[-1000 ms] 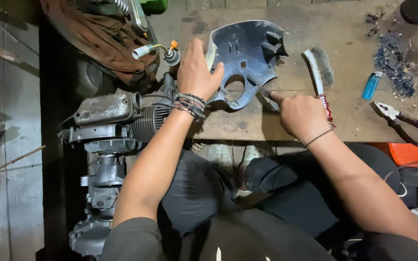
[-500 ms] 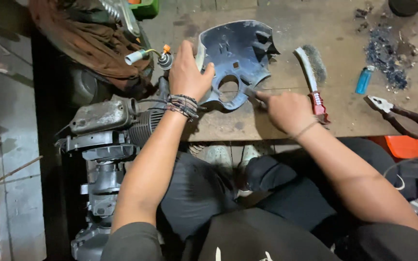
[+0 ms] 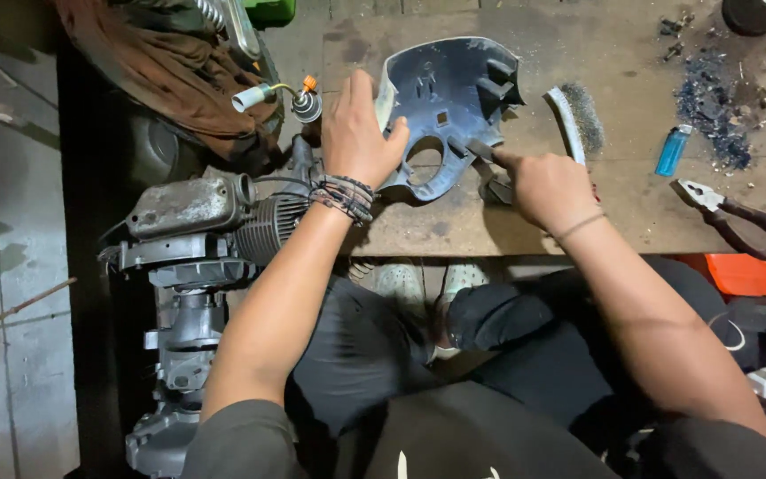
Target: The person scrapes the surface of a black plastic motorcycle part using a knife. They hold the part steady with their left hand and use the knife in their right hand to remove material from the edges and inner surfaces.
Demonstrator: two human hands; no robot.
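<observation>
Left hand (image 3: 358, 133) grips the curved grey-blue plastic cover (image 3: 454, 98) by its rim; right hand (image 3: 543, 186) pinches a thin tool (image 3: 476, 149). Cover likely light, stiff.

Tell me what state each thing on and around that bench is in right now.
Left hand: grip on the cover's left edge.
Right hand: closed on a small tool, tip against the cover.
Grey plastic cover: inside facing up, flat on the wooden board.
Wire brush: lying loose.
Blue lighter: lying flat.
Pliers: jaws slightly open.
Engine: on the floor, grimy.
</observation>
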